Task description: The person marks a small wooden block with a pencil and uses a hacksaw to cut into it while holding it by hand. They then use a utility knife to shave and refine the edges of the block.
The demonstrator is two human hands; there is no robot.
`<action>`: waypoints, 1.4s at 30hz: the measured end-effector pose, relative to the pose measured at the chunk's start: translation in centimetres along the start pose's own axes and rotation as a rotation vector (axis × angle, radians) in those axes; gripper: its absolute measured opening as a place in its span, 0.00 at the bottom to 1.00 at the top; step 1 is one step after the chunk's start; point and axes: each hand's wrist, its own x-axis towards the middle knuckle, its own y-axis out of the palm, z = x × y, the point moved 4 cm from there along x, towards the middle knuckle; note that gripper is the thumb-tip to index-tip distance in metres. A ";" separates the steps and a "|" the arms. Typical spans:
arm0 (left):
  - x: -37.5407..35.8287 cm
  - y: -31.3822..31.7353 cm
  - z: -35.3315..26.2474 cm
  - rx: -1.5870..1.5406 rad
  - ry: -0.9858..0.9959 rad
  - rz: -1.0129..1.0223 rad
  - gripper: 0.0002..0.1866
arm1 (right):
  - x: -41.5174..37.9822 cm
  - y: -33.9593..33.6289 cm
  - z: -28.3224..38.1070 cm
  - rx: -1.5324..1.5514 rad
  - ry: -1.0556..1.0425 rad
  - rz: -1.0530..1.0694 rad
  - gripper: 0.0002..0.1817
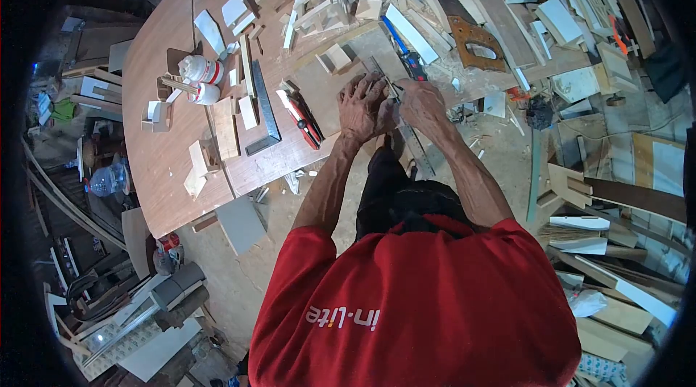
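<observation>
My left hand (pixel 365 106) lies over a flat board (pixel 312 75) near the table edge, fingers bent and pressing down beside a long metal ruler (pixel 417 151). That ruler runs between my hands and juts past the edge toward my body. Against its other side, my right hand (pixel 423 108) has its fingers closed in a pinch; a thin dark item shows at the fingertips, too small to name. Just beyond the right hand lies a blue and black tool (pixel 412 64). A small wooden block piece (pixel 333 59) rests on the board, and a red cutter knife (pixel 302 120) lies left of my left hand.
A metal try square (pixel 264 119) and white glue bottles (pixel 201 68) stand to the left on the brown table (pixel 163 162). A handsaw (pixel 476 43) lies at the right among wood strips. Offcuts (pixel 558 17) pile up at far right, and scraps litter the floor (pixel 290 235).
</observation>
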 end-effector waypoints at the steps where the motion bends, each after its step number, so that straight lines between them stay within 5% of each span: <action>1: 0.0 0.0 0.0 -0.001 -0.002 -0.001 0.23 | 0.2 0.2 0.0 -0.007 -0.060 -0.056 0.05; 8: -0.1 0.0 0.0 -0.018 0.004 0.006 0.24 | 1.2 -0.1 0.3 0.004 0.028 0.035 0.09; 10: -0.1 0.1 0.1 -0.021 0.006 0.002 0.24 | 1.2 -0.2 0.6 0.045 0.012 0.080 0.17; 17: 0.0 0.1 0.1 -0.043 0.010 -0.014 0.24 | 1.5 0.5 0.5 -0.017 -0.034 0.023 0.15; 22: -0.2 0.0 0.2 -0.026 0.011 -0.003 0.24 | 0.2 -0.5 0.6 -0.166 0.056 0.329 0.13; 26: -0.1 0.3 0.2 -0.053 0.012 -0.018 0.23 | -3.8 -1.7 -1.4 -0.090 0.112 0.221 0.12; 28: 0.0 0.1 0.2 -0.055 0.008 -0.026 0.23 | -5.3 -1.1 -3.1 0.179 0.205 -0.027 0.14; 36: 0.2 0.2 -0.1 -0.001 0.007 -0.031 0.21 | -7.3 3.9 -4.8 0.455 0.235 0.126 0.14; 42: -1.1 -0.4 -1.0 -0.182 -0.103 -0.234 0.22 | -8.4 2.5 -6.3 0.613 0.274 -0.009 0.10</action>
